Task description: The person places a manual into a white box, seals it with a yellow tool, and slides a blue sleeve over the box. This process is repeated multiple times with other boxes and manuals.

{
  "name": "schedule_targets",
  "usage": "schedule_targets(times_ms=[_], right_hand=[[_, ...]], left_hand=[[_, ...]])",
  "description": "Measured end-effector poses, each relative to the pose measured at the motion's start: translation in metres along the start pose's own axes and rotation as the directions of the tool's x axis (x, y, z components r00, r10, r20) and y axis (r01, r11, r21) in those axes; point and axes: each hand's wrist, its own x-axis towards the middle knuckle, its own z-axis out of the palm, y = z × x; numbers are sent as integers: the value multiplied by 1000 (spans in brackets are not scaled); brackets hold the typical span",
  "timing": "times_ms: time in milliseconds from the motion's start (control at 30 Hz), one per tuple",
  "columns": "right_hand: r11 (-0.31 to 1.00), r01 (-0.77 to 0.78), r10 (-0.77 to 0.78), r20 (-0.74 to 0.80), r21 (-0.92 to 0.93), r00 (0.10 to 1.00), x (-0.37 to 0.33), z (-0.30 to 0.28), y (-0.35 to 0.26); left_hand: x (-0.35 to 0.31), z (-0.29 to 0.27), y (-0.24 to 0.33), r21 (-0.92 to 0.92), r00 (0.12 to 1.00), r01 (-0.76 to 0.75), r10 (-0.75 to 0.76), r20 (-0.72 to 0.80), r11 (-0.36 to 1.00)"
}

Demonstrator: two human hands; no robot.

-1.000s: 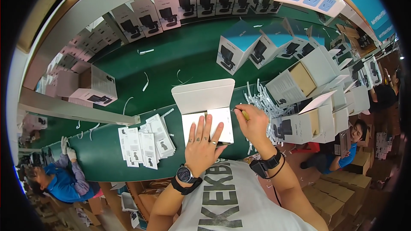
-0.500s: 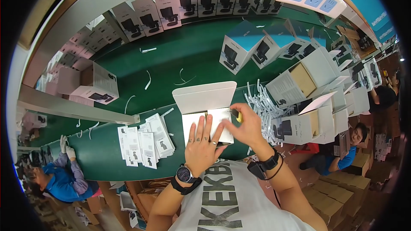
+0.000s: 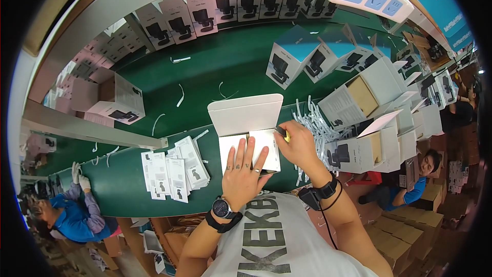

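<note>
In front of me a white carton (image 3: pixel 246 115) stands on the green table, its long lid raised at the far side. My left hand (image 3: pixel 242 174) lies flat on the white inner surface (image 3: pixel 264 141), fingers spread. Just off the carton's right edge is my right hand (image 3: pixel 300 146), closed around a small yellow-and-black tool (image 3: pixel 286 136). Fingers cover most of that tool, so its exact kind is hidden. A heap of white paper strips (image 3: pixel 312 128) lies beside this hand.
White leaflets (image 3: pixel 177 169) are stacked to my left. Printed boxes (image 3: pixel 292 59) stand on the far green belt (image 3: pixel 205 72), more along the back. Open cartons (image 3: pixel 359 154) crowd the right. A metal post (image 3: pixel 97 125) slants in from the left. People in blue sit on both sides.
My right hand has drawn slightly right, away from the carton, with the tool in it. My left hand stays put. Boxes and strips on the far belt have shifted slightly right.
</note>
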Motion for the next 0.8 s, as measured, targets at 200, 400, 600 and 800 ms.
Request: schedule_targets(times_ms=[200, 400, 600, 800], right_hand=[[999, -15, 19, 85, -42, 996, 1, 0, 4], [834, -210, -108, 524, 510, 845, -32, -46, -15], [989, -146, 114, 595, 6, 796, -45, -82, 56], [633, -338, 257, 223, 697, 940, 11, -38, -3]], left_hand=[[3, -1, 4, -9, 1000, -10, 10, -6, 1000], [0, -1, -1, -16, 1000, 0, -1, -11, 1000], [5, -4, -2, -44, 996, -21, 17, -83, 999], [-1, -9, -6, -112, 992, -59, 46, -114, 992]])
